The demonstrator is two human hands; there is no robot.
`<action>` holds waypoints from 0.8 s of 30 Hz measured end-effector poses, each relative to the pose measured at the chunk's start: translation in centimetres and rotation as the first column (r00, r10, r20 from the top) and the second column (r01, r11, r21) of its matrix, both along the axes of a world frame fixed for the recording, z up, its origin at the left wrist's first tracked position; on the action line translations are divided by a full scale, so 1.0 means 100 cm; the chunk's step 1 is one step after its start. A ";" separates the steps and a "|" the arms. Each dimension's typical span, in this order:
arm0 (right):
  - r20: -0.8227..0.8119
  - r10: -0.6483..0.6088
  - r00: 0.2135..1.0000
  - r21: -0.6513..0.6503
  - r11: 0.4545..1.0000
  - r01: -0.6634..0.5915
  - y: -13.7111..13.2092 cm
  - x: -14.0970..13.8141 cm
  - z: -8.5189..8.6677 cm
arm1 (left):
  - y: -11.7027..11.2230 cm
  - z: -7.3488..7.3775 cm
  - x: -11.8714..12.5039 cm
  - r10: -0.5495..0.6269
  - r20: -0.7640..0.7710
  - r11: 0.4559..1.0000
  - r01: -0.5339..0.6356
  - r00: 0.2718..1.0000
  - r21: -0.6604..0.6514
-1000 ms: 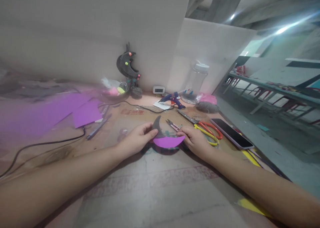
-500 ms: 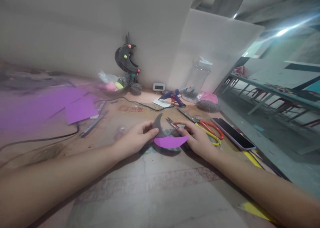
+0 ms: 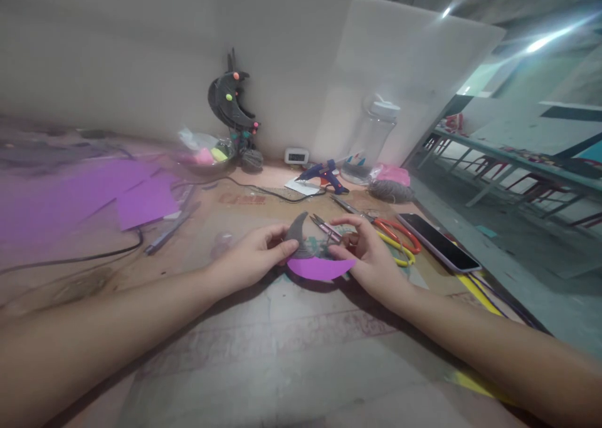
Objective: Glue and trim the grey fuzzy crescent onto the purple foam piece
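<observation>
Evidently pinching a purple card crescent (image 3: 322, 269), seemingly part-wrapped in grey yarn (image 3: 296, 234), nearside of the glue gun (image 3: 324, 176) with fingers of the left hand (image 3: 258, 252), probably keeping windings tight; loosely holding thread snips (image 3: 328, 229) tips-forward in fingers of the right hand (image 3: 369, 252), probably sparing the yarn.

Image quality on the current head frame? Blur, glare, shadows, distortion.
Head view, far left: heavy smear, flat purple paper sheets losing their edges; head view, upper right: glare streaking off the long white strip light; head view, bottom: soft shadows beneath the bare forearms, which look stretched toward the corners; head view, centre: thin purple crescent-shaped piece has a readable outline.
</observation>
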State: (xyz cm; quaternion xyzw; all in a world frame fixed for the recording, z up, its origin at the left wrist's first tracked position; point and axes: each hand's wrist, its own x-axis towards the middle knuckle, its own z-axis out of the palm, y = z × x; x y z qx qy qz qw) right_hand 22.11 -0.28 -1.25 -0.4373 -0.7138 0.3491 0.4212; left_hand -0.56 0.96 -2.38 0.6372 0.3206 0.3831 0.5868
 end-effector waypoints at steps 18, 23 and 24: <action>0.223 0.147 0.964 0.108 0.979 -0.174 -0.005 0.004 0.004 | 0.001 0.002 -0.002 -0.015 -0.045 1.000 0.014 0.999 -0.014; 0.138 0.063 0.988 0.055 0.996 -0.071 0.003 0.003 0.004 | 0.001 0.002 -0.002 -0.008 -0.047 1.000 0.007 0.999 -0.021; 0.130 0.060 0.990 0.050 0.997 -0.067 0.004 0.003 0.004 | 0.001 0.002 -0.002 -0.005 -0.053 1.000 0.004 0.999 -0.020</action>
